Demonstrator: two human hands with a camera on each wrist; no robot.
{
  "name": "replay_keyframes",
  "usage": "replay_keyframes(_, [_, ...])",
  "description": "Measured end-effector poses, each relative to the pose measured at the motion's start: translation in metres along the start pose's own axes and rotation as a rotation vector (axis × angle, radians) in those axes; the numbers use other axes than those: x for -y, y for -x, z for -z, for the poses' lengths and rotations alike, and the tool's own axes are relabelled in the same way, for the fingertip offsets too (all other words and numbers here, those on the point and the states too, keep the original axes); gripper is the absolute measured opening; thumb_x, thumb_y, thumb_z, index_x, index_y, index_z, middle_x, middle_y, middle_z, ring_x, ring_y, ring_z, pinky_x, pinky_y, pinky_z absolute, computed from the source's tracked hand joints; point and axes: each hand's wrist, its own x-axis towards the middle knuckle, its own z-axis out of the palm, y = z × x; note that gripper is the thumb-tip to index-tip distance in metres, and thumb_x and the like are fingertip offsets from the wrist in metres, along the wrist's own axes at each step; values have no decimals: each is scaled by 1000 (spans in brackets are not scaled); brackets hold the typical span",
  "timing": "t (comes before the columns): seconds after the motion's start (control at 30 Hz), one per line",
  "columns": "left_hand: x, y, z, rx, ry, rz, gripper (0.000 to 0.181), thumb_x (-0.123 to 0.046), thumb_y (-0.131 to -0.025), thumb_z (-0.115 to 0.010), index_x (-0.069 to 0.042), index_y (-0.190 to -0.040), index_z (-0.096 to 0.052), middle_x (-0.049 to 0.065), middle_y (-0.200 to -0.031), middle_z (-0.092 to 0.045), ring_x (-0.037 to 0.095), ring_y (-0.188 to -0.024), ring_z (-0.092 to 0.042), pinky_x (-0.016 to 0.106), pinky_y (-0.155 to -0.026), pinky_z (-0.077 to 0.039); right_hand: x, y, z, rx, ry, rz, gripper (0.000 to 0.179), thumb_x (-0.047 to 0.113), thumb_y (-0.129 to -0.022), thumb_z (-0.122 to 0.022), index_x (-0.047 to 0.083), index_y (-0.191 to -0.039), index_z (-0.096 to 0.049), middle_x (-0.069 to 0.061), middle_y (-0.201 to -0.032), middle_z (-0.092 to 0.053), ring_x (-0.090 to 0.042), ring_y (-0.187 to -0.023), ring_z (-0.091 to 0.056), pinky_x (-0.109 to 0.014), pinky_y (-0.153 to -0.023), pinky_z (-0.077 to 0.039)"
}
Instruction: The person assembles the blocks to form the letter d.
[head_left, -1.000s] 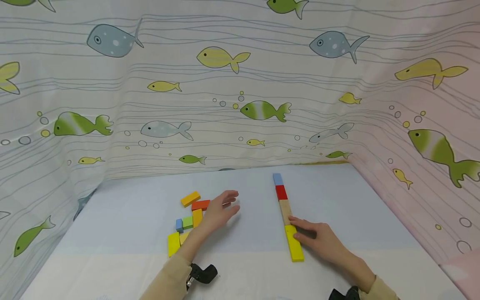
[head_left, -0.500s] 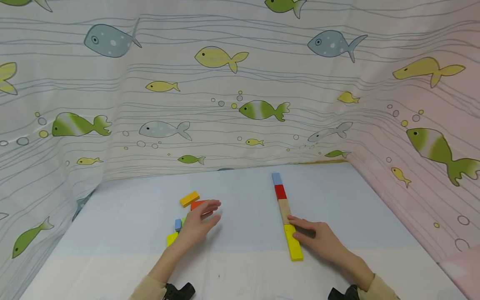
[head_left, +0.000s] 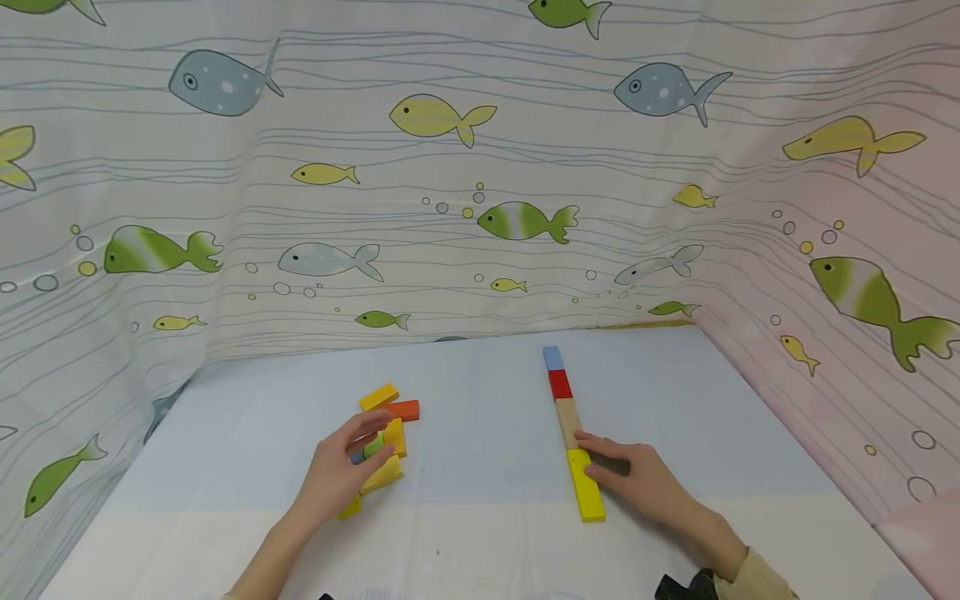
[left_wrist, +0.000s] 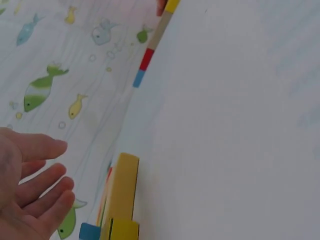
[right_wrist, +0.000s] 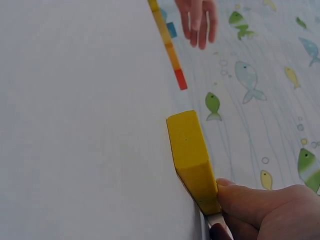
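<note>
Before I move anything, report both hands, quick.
Left hand: open, holding nothing, near the red-orange block.
Right hand: open, thumb against the yellow block at the row's near end.

Yellow block (head_left: 587, 487), beige block (head_left: 569, 419), multicoloured fish-print cloth (head_left: 442, 179)

Right hand (head_left: 641, 483) — at block row (head_left: 569, 423)
</note>
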Motion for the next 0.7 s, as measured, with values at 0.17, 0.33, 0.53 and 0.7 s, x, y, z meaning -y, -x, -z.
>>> replay_keyframes(0.17, [5, 8, 20, -74, -96, 25, 43, -14, -89, -76, -9, -129, -60, 5, -127, -67, 24, -116, -64, 33, -97, -53, 2, 0, 0, 1, 0, -7, 47, 38, -94, -69, 28, -139, -60, 10, -142, -58, -25, -138, -50, -52, -109, -43])
replay_keyframes(0.33, [10, 12, 36, -103, -152, 114, 47, -22, -89, -77, -7, -130, -59, 8, -125, -68, 25, -114, -64, 25, -96, -53, 2, 1, 0, 0, -2, -15, 47, 38, -93, -69, 28, -139, -60, 11, -142, -58, -25, -138, -49, -52, -109, -43])
replay_keyframes(0.53, [11, 15, 41, -22, -127, 264, 60, -27, -87, -79, -4, -136, -53, 14, -129, -65, 29, -118, -62, 32, -99, -54, 1, 0, 0, 1, 0, -19, 47, 39, -93, -69, 29, -139, -60, 10, -142, -59, -27, -138, -49, -53, -109, -43])
replay_keyframes(0.7, [12, 16, 39, 33, -136, 341, 66, -28, -84, -82, -4, -137, -53, 15, -131, -64, 31, -119, -61, 38, -101, -53, 1, 0, 0, 4, -3, -27, 48, 38, -93, -69, 30, -139, -60, 11, -142, -58, -26, -139, -48, -52, -110, -43])
